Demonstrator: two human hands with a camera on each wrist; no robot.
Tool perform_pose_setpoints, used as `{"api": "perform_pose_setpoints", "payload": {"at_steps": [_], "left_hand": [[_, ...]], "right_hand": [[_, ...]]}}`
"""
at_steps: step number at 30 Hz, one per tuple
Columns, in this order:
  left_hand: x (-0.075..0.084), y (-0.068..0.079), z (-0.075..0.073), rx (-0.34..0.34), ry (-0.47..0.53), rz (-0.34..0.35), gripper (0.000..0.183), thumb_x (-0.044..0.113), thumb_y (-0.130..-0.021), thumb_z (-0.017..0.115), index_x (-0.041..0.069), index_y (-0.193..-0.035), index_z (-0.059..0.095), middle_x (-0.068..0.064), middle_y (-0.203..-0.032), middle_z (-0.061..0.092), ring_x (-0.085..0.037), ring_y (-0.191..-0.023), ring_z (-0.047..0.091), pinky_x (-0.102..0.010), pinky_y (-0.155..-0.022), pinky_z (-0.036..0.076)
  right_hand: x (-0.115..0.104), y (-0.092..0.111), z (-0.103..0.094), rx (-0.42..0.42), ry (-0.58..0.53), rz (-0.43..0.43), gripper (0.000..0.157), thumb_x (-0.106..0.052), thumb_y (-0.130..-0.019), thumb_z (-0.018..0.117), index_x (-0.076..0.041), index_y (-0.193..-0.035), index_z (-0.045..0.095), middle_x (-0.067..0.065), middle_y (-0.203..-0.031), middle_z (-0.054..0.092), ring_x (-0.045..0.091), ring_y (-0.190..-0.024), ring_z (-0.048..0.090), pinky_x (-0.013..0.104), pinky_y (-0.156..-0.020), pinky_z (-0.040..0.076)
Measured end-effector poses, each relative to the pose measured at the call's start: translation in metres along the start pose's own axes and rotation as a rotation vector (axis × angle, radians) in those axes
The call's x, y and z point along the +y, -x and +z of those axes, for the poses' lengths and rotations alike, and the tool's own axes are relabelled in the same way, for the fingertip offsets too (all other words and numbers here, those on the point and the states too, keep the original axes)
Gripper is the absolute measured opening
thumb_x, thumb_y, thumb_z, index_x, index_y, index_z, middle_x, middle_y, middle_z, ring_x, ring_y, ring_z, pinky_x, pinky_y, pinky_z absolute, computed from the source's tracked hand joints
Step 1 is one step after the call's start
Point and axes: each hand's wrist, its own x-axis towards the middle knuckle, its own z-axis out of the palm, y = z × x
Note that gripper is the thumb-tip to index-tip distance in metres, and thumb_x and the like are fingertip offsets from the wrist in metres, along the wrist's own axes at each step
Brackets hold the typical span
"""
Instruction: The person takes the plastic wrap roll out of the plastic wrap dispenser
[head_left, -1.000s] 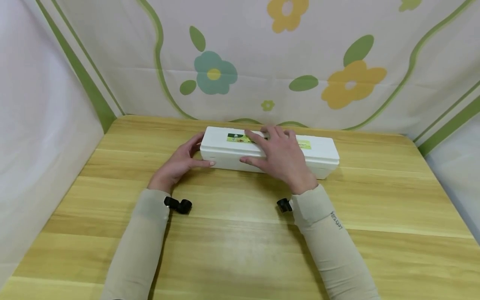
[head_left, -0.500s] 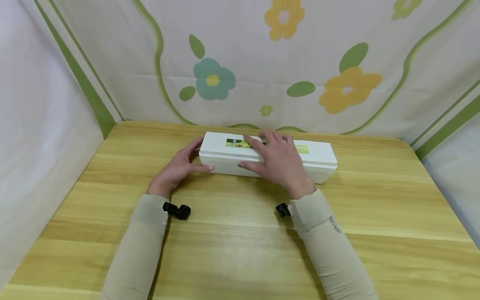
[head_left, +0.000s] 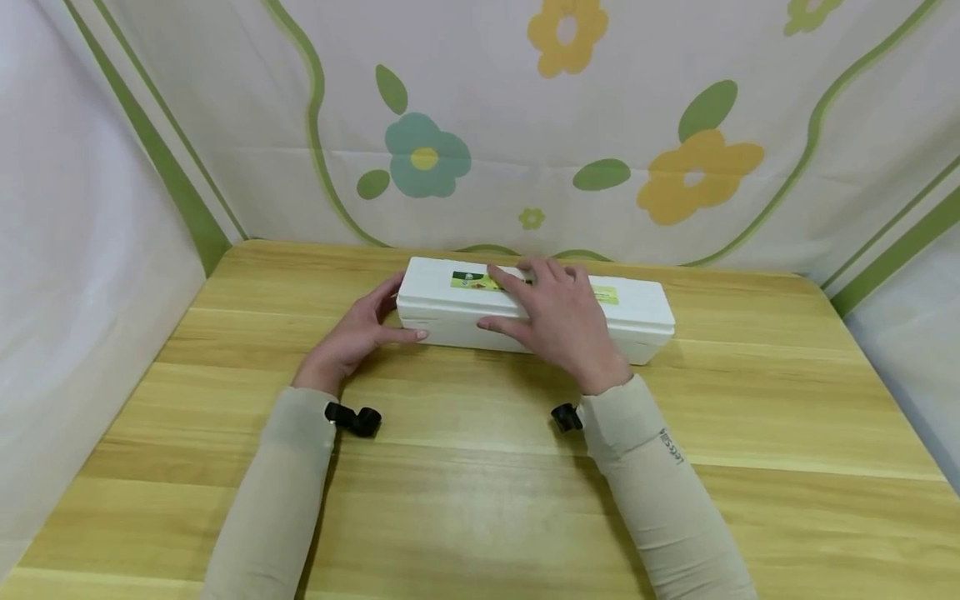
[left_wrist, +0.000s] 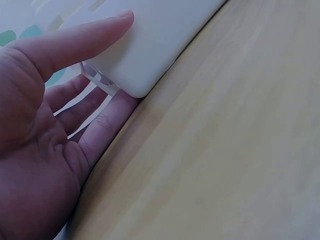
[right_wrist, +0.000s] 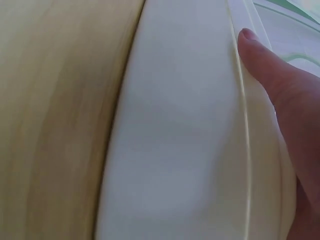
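Note:
A long white foam box (head_left: 457, 332) stands near the back of the wooden table. Its lid (head_left: 637, 300) carries a green and yellow label (head_left: 470, 281), partly covered by my right hand (head_left: 566, 321). That hand grips the lid across its width, thumb along the front edge and fingers reaching to the far edge. At the box's left end my left hand (head_left: 352, 333) holds the lower part, with the thumb on the front wall and the fingers round behind the end. In the left wrist view a gap shows under the lid there. The box's contents are hidden.
The wooden table (head_left: 480, 500) has its back edge just behind the box. A white curtain printed with flowers (head_left: 495, 125) hangs behind and on both sides. A small black camera (head_left: 358, 421) sits at my left wrist, another camera (head_left: 566, 417) at my right.
In the last half second the lid's left end has risen slightly off the box. Both hands keep their places. Earlier, the head view shifted a little.

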Motion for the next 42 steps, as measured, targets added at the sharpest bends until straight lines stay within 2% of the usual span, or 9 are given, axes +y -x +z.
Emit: {"api": "perform_pose_setpoints", "payload": {"at_steps": [7, 15, 22, 29, 33, 37, 42], "left_hand": [[0.0, -0.001, -0.002, 0.008, 0.01, 0.007, 0.104, 0.007, -0.085, 0.091, 0.031, -0.169, 0.035, -0.004, -0.168, 0.046, -0.027, -0.158, 0.036, -0.054, -0.132, 0.025], [-0.004, 0.004, -0.006, 0.013, 0.016, -0.006, 0.102, 0.008, -0.085, 0.091, 0.031, -0.168, 0.037, -0.003, -0.17, 0.042, -0.028, -0.159, 0.036, -0.056, -0.131, 0.026], [-0.004, 0.007, -0.006, 0.011, 0.019, -0.007, 0.103, 0.006, -0.086, 0.09, 0.027, -0.17, 0.034, 0.001, -0.175, 0.034, -0.027, -0.161, 0.033, -0.054, -0.131, 0.028], [-0.006, 0.007, -0.004, 0.011, 0.021, -0.012, 0.102, 0.008, -0.086, 0.091, 0.029, -0.169, 0.036, 0.004, -0.174, 0.035, -0.026, -0.158, 0.038, -0.052, -0.13, 0.031], [-0.005, 0.006, -0.003, 0.0, 0.034, 0.004, 0.101, 0.006, -0.086, 0.09, 0.029, -0.169, 0.037, 0.003, -0.174, 0.036, -0.025, -0.158, 0.039, -0.051, -0.128, 0.033], [-0.005, 0.006, -0.003, -0.023, 0.056, 0.012, 0.1, 0.005, -0.087, 0.089, 0.03, -0.169, 0.037, 0.003, -0.174, 0.037, -0.024, -0.158, 0.038, -0.051, -0.129, 0.032], [-0.007, 0.007, -0.003, -0.04, 0.071, 0.007, 0.1, 0.004, -0.088, 0.088, 0.03, -0.169, 0.036, 0.004, -0.175, 0.035, -0.024, -0.16, 0.036, -0.052, -0.13, 0.03]], "right_hand": [[0.003, -0.003, -0.01, 0.019, -0.038, 0.007, 0.076, -0.072, -0.095, 0.067, -0.033, -0.159, 0.055, 0.012, -0.144, 0.063, 0.034, -0.133, 0.059, 0.053, -0.101, 0.046], [0.015, 0.001, -0.023, 0.122, -0.134, 0.013, 0.079, -0.063, -0.088, 0.081, -0.03, -0.156, 0.059, 0.018, -0.145, 0.064, 0.039, -0.136, 0.057, 0.06, -0.104, 0.044], [0.058, 0.02, -0.032, 0.184, -0.213, 0.128, 0.077, -0.053, -0.085, 0.089, -0.028, -0.152, 0.063, 0.024, -0.145, 0.062, 0.046, -0.134, 0.055, 0.066, -0.102, 0.04], [0.112, 0.053, -0.038, 0.148, -0.193, 0.304, 0.077, -0.046, -0.083, 0.091, -0.026, -0.153, 0.063, 0.024, -0.146, 0.061, 0.049, -0.135, 0.052, 0.073, -0.105, 0.035], [0.138, 0.069, -0.037, 0.159, -0.209, 0.386, 0.076, -0.042, -0.084, 0.091, -0.024, -0.152, 0.063, 0.028, -0.145, 0.06, 0.054, -0.131, 0.051, 0.075, -0.106, 0.032], [0.156, 0.081, -0.037, 0.155, -0.252, 0.444, 0.073, -0.04, -0.087, 0.088, -0.022, -0.153, 0.062, 0.031, -0.148, 0.058, 0.059, -0.128, 0.048, 0.077, -0.108, 0.029], [0.17, 0.09, -0.034, 0.112, -0.274, 0.476, 0.073, -0.039, -0.09, 0.086, -0.018, -0.155, 0.059, 0.033, -0.15, 0.054, 0.061, -0.128, 0.045, 0.077, -0.109, 0.027]]}}
